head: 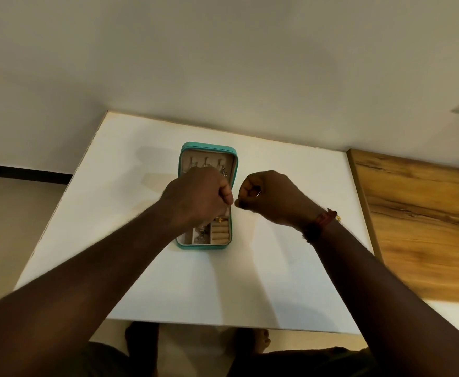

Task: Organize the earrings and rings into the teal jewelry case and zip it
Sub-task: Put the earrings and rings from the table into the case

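Note:
The teal jewelry case lies open on the white table, lid half away from me. Several earrings hang on hooks in the lid. In the near half, the beige ring rolls carry a gold ring, and silver pieces lie in a side compartment. My left hand hovers over the case's middle, fingers curled, thumb and fingertips pinched. My right hand is just right of the case, also pinched; a thin glint shows between its fingers. What either hand pinches is too small to tell.
A wooden surface adjoins the table on the right. The wall runs behind the table's far edge. My feet show on the floor under the near edge. A red bracelet is on my right wrist.

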